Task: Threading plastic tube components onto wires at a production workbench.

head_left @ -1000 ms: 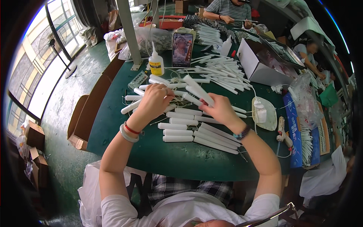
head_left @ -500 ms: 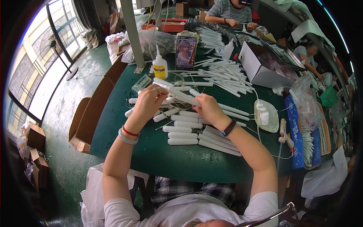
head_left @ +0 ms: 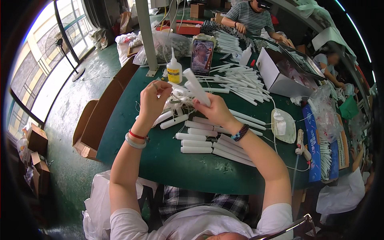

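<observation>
My right hand [head_left: 216, 109] is closed round a thick white tube [head_left: 197, 87], which tilts up and to the left over the table. To its left, my left hand [head_left: 154, 98] is raised with thumb and fingers pinched together; what they hold, if anything, is too small to make out. Between and below the hands lies a tangle of thin pale wires [head_left: 180, 102] among more white tubes. Closer to me, several short white tubes [head_left: 196, 143] lie side by side, with longer ones [head_left: 234, 151] to their right.
The green table [head_left: 192, 176] also carries a yellow-labelled squeeze bottle [head_left: 174, 71], a propped phone [head_left: 201, 57], a heap of slim white tubes [head_left: 242, 82] and a white carton [head_left: 276, 76]. A glue gun [head_left: 302, 146] rests by a blue box [head_left: 313, 140]. A person [head_left: 250, 20] sits across.
The white tube in my right hand has swung from nearly level to steeply upright. My left hand has moved slightly left, away from the tube. The person across has spread their hands apart.
</observation>
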A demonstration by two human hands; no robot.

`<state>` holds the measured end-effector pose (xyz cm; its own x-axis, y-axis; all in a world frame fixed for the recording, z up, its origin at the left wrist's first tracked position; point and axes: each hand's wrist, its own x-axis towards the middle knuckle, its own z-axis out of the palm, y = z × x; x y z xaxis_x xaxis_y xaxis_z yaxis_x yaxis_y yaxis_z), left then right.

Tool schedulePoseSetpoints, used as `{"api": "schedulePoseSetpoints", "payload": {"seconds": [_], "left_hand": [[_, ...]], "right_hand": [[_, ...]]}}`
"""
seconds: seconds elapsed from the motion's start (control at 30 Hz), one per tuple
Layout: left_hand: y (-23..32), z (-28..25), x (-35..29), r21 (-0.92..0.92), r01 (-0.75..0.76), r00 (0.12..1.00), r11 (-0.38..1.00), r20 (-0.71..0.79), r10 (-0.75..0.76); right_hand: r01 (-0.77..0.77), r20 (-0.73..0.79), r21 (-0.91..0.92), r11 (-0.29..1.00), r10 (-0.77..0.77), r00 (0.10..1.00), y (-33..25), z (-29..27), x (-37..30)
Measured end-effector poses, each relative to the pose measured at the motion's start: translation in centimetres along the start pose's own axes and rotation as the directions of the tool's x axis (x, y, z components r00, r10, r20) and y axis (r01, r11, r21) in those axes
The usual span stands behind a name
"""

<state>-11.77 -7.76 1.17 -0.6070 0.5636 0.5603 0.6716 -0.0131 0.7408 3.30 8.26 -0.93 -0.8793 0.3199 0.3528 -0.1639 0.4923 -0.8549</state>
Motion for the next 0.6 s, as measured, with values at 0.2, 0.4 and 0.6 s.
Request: {"api": "schedulePoseSetpoints", "payload": {"seconds": [0.2,0.4,0.6], "left_hand": [[-0.4,-0.9,0.6,0.189,-0.022,1.0,0.982,0.013,0.02],[1.1,-0.1,-0.5,0.278,-0.365,0.901,0.888,0.346,0.262],[0.4,-0.7,0.0,0.363,-0.184,0.922,0.913,0.385,0.032]], "right_hand": [[0.052,-0.068,0.056,0.997,-0.048,0.997,-1.4,-0.6,1.1],[0.172,-0.333,0.334,0.927,-0.054,0.941,-3.5,0.0,1.6],[0.26,-0.447,0.287,0.922,-0.111,0.888,-5.4,-1.7,1.5]]}}
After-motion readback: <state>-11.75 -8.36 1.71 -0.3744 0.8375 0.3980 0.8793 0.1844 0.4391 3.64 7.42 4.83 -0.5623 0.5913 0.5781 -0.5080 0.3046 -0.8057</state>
